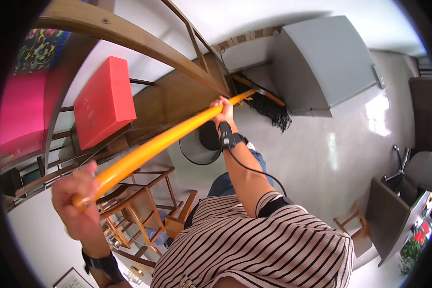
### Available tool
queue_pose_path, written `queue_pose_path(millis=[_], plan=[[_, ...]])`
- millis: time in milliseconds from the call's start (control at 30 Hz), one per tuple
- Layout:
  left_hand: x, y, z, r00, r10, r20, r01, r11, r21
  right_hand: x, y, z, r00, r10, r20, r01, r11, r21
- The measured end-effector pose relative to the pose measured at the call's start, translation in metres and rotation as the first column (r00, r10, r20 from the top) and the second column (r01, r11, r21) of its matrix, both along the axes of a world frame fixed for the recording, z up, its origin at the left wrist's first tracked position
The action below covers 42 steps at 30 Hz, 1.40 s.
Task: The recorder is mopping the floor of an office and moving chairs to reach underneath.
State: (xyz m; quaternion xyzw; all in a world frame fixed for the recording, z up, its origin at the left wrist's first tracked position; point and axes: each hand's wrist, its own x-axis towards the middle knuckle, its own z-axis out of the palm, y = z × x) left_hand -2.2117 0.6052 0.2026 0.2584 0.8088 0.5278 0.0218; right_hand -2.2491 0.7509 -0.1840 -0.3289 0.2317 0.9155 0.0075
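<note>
A yellow-orange mop handle [158, 142] runs diagonally across the view. My left hand [77, 198], slightly blurred, grips it near its upper end. Farther down the shaft, my right hand [223, 111] is wrapped around it. At the far end the black-fringed mop head [270, 113] lies on the grey floor [302, 144], in the gap between a wooden shelf unit [169, 99] and a grey cabinet [331, 64]. Part of the mop head's left side is tucked beside the shelf's base.
A red box [106, 104] sits on the shelf at left. Below my right wrist stands a dark round bin [201, 154]. Wooden chairs [140, 208] are at lower left. A desk [388, 216], a wooden stool [358, 225] and a swivel chair [423, 167] stand at right.
</note>
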Motion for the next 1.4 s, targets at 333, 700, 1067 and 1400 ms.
queue_pose_path(millis=[333,700,1067,1400], plan=[[-0.02,0.019,0.005,0.973,-0.221,-0.07,0.227,0.97,0.086,-0.003,0.025,0.02,0.988,0.041,0.147,-0.05,0.997,0.056],[-0.019,-0.007,0.032,0.898,-0.326,0.295,0.261,0.935,0.241,0.069,-0.004,0.044,0.949,-0.09,0.303,0.082,0.996,0.041],[0.014,-0.118,0.028,0.944,0.111,0.311,-0.19,0.953,0.238,0.117,-0.095,0.053,0.936,0.017,0.351,-0.058,0.993,0.106],[0.061,-0.171,0.017,0.95,0.007,0.311,-0.13,0.917,0.377,0.129,-0.124,0.048,0.915,0.156,0.373,-0.198,0.977,0.076]])
